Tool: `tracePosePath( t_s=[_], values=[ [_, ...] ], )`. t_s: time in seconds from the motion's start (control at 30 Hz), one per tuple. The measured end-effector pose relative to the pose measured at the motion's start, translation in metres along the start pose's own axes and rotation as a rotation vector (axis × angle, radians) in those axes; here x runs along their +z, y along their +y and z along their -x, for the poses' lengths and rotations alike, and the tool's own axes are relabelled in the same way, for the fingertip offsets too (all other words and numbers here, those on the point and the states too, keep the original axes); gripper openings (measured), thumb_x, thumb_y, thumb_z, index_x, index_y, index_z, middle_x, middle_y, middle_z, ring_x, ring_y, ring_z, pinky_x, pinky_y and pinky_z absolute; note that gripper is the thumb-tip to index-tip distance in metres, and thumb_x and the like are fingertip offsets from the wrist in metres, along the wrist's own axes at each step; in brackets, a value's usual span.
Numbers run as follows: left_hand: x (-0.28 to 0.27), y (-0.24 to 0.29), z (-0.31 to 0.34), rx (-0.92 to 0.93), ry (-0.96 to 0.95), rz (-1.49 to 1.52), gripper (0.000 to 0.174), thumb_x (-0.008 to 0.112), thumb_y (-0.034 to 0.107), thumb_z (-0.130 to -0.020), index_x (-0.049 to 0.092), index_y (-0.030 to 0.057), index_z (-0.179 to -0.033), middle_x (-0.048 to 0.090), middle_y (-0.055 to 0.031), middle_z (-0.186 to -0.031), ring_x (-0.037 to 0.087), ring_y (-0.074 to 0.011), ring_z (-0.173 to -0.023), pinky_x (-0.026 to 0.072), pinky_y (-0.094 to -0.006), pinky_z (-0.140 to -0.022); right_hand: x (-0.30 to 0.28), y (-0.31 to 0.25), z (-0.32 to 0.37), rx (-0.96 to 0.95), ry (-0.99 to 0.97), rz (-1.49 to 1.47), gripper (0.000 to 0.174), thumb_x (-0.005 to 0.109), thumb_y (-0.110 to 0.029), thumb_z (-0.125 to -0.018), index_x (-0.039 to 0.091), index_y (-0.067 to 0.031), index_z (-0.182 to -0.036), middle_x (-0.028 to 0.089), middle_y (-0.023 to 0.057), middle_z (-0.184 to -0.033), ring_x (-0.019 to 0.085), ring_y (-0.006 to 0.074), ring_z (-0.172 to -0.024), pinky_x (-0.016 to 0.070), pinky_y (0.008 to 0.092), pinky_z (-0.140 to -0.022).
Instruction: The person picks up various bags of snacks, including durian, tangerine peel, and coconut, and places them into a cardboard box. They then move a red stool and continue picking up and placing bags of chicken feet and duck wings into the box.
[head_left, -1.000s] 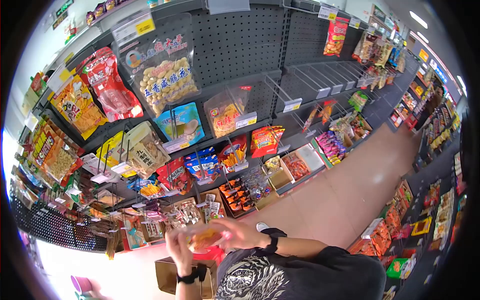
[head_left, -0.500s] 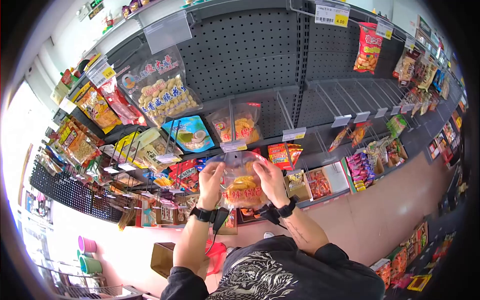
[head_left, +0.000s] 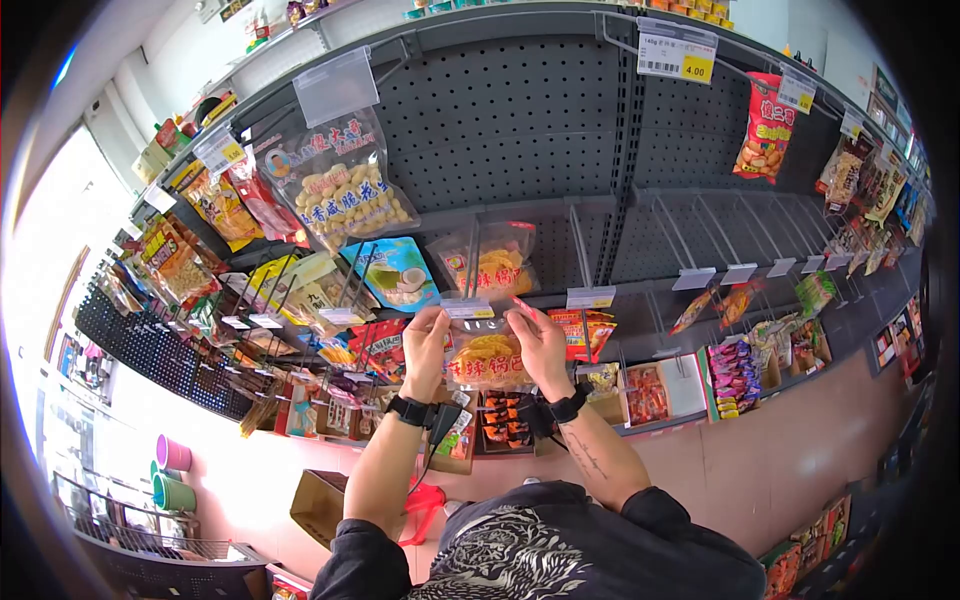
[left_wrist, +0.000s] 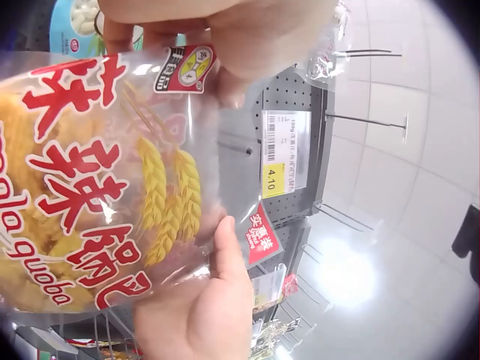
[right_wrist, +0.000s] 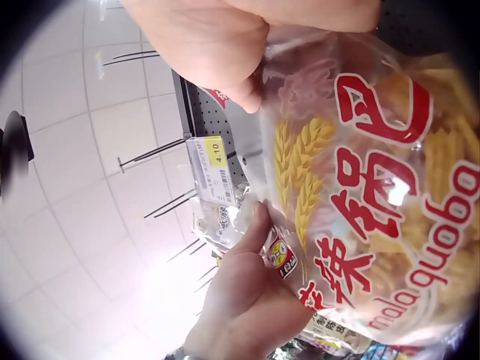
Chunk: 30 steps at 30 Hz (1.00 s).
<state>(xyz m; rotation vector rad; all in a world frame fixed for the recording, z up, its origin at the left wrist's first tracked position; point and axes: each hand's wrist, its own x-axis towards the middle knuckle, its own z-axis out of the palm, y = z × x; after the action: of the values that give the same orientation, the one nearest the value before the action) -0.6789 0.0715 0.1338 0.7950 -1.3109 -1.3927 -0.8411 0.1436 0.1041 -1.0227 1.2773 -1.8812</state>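
Both hands pinch the top corners of a clear snack bag with red lettering (head_left: 487, 362), held upright in front of the rack. The left hand (head_left: 425, 350) has the bag's left edge and the right hand (head_left: 541, 352) its right edge. Close up, the left wrist view shows the bag (left_wrist: 82, 172) with yellow wheat ears printed on it; the right wrist view shows the same bag (right_wrist: 375, 195). Just behind and above it, a similar bag (head_left: 487, 262) hangs on a hook with a price tag (head_left: 467, 309) at its front.
A blue coconut bag (head_left: 393, 274) and a large peanut bag (head_left: 342, 190) hang to the left. Empty hooks (head_left: 690, 232) project at the right. Boxes of small snacks (head_left: 647, 394) line the bottom shelf. A cardboard box (head_left: 318, 507) stands on the floor.
The view has swung toward the rack. From low and tilted, the bag has been raised and spread upright between both hands, now just below the hanging similar bag.
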Motion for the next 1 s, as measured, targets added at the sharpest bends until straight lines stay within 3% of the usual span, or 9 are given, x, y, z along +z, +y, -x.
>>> tracePosePath(
  t_s=[0.3, 0.37, 0.6, 0.7, 0.77, 0.8, 0.87, 0.93, 1.0],
  values=[
    [0.009, -0.006, -0.009, -0.002, 0.046, 0.13, 0.012, 0.054, 0.007, -0.092, 0.062, -0.0022, -0.093, 0.064, -0.0025, -0.079, 0.055, -0.0065, -0.067, 0.0436, -0.0211, -0.062, -0.005, -0.006, -0.015, -0.035, 0.004, 0.074, 0.026, 0.062, -0.019, -0.089, 0.065, -0.0009, -0.108, 0.065, -0.0002, -0.079, 0.056, 0.004, -0.071, 0.0445, 0.0197, -0.064],
    [0.01, -0.005, -0.007, 0.027, 0.048, 0.014, 0.012, 0.054, 0.007, -0.092, 0.062, -0.0024, -0.094, 0.064, -0.0031, -0.08, 0.056, -0.0067, -0.067, 0.0438, -0.0212, -0.062, -0.007, -0.006, -0.016, -0.008, -0.009, 0.068, 0.029, 0.062, -0.018, -0.09, 0.062, 0.0015, -0.111, 0.067, 0.0031, -0.093, 0.06, 0.0075, -0.078, 0.047, 0.0208, -0.073],
    [0.012, -0.016, -0.061, -0.008, 0.058, -0.026, 0.021, 0.058, 0.016, -0.091, 0.062, -0.0025, -0.1, 0.065, -0.0055, -0.084, 0.058, -0.0087, -0.072, 0.0457, -0.0232, -0.063, 0.007, -0.008, -0.063, -0.028, 0.046, 0.216, 0.028, 0.059, -0.019, -0.089, 0.064, -0.0079, -0.114, 0.07, 0.0056, -0.091, 0.062, 0.0093, -0.084, 0.0467, 0.0239, -0.075],
    [0.011, -0.012, -0.082, 0.027, -0.047, -0.123, 0.028, 0.057, 0.022, -0.091, 0.062, -0.0025, -0.103, 0.066, -0.0073, -0.087, 0.059, -0.0125, -0.077, 0.0473, -0.026, -0.068, 0.004, 0.005, -0.093, -0.205, 0.105, 0.524, 0.032, 0.059, -0.022, -0.089, 0.062, -0.0075, -0.117, 0.069, 0.0097, -0.095, 0.062, 0.012, -0.087, 0.047, 0.0281, -0.078],
    [0.003, -0.036, -0.093, 0.052, 0.064, -0.197, 0.027, 0.055, 0.021, -0.089, 0.062, -0.0013, -0.103, 0.064, -0.0119, -0.092, 0.06, -0.0161, -0.08, 0.0496, -0.0306, -0.07, 0.007, 0.024, -0.109, -0.26, 0.126, 0.385, 0.035, 0.058, -0.026, -0.091, 0.06, -0.0062, -0.12, 0.067, 0.0066, -0.106, 0.061, 0.0142, -0.092, 0.0459, 0.0293, -0.081],
    [-0.002, -0.044, -0.088, 0.207, 0.189, -0.52, 0.03, 0.056, 0.022, -0.088, 0.061, -0.0018, -0.105, 0.065, -0.0138, -0.09, 0.061, -0.0185, -0.076, 0.05, -0.0331, -0.067, 0.006, 0.029, -0.114, -0.177, 0.103, 0.356, 0.035, 0.057, -0.024, -0.091, 0.059, -0.0041, -0.12, 0.065, 0.0076, -0.109, 0.06, 0.0145, -0.096, 0.0454, 0.0294, -0.084],
    [-0.006, -0.013, -0.034, 0.189, 0.218, -0.534, 0.033, 0.063, 0.02, -0.083, 0.058, -0.0021, -0.106, 0.063, -0.0159, -0.088, 0.062, -0.0247, -0.079, 0.0493, -0.0344, -0.07, 0.007, 0.018, -0.117, -0.102, 0.069, 0.331, 0.036, 0.057, -0.023, -0.092, 0.058, -0.0019, -0.121, 0.064, 0.0081, -0.112, 0.059, 0.0148, -0.098, 0.0452, 0.0295, -0.086],
    [-0.037, -0.016, 0.019, 0.385, 0.029, -0.588, 0.028, 0.063, 0.017, -0.082, 0.058, 0.001, -0.104, 0.058, -0.0154, -0.101, 0.058, -0.0266, -0.094, 0.0481, -0.0352, -0.08, -0.003, 0.037, -0.13, -0.112, 0.082, 0.321, 0.036, 0.057, -0.023, -0.092, 0.058, -0.0002, -0.12, 0.064, 0.0094, -0.11, 0.059, 0.0158, -0.096, 0.046, 0.0295, -0.085],
    [-0.076, -0.014, 0.082, 0.278, -0.095, -0.663, 0.026, 0.062, 0.018, -0.084, 0.058, 0.002, -0.103, 0.059, -0.0124, -0.1, 0.058, -0.0286, -0.094, 0.0469, -0.0367, -0.082, -0.029, 0.071, -0.146, -0.036, 0.07, 0.22, 0.033, 0.06, -0.019, -0.09, 0.059, 0.0027, -0.115, 0.063, 0.0106, -0.109, 0.059, 0.0173, -0.094, 0.0468, 0.0308, -0.084]
  ],
)
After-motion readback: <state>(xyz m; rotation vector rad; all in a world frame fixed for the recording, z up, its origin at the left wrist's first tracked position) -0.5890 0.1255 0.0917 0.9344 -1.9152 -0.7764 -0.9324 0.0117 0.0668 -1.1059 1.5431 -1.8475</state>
